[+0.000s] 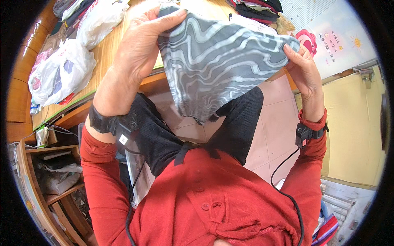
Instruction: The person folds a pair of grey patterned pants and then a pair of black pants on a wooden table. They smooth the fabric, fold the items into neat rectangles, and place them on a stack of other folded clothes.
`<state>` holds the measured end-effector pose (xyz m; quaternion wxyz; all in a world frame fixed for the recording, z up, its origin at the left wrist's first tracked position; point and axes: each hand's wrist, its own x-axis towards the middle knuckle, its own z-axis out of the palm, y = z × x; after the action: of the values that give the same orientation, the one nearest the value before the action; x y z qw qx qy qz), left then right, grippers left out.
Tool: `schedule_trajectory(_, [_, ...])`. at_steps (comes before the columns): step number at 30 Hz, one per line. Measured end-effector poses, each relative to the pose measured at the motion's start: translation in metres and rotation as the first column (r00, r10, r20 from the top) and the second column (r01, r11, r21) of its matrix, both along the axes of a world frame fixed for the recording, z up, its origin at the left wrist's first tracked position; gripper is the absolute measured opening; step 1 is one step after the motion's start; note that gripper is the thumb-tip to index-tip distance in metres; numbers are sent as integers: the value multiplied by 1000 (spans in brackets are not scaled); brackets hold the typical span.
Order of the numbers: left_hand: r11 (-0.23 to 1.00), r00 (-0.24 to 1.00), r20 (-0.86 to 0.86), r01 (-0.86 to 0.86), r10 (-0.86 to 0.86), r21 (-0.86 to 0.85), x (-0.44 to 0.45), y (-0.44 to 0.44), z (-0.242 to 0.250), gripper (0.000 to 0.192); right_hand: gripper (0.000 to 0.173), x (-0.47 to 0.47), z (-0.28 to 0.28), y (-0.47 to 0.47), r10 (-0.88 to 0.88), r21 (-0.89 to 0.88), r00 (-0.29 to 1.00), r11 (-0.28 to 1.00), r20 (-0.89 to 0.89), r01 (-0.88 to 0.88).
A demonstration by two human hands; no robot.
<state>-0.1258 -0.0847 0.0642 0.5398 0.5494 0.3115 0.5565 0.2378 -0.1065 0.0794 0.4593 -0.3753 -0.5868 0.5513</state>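
Note:
A grey cloth with a pale wavy pattern [215, 58] is held up by its upper corners, stretched between my two hands in front of my knees. My left hand [138, 43] pinches the upper left corner, thumb on the near face. At the right corner, my right hand [303, 64] grips the edge between thumb and fingers. The lower part of the cloth narrows and hangs over the gap between my legs, with a small dark bit at its bottom edge. What kind of cloth item it is, I cannot tell.
Beyond the cloth stands a wooden table [103, 63] with white plastic bags [63, 72] at its left. Folded clothes [257, 10] lie at its far side. A wooden shelf unit [50, 150] is low at left, a yellow panel [354, 123] at right. Cables run from both wrist devices.

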Motion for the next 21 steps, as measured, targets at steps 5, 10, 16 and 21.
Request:
schedule_trajectory(5, [996,995,45,-88,88,1,6,-6,20,13,27,3,12,10,-35,-12,999,999,-11,34])
schedule_trajectory(10, [976,991,-47,-112,123,188,3,-10,23,18,30,-4,4,24,-47,-7,997,999,61,47])
schedule_trajectory(16, [961,969,21,-248,248,122,9,-22,24,19,44,-1,5,16,-100,40,995,994,0,100])
schedule_trajectory(21, [961,973,-22,-222,228,166,11,-22,26,18,35,7,10,12,12,26,1000,1000,-14,-12])
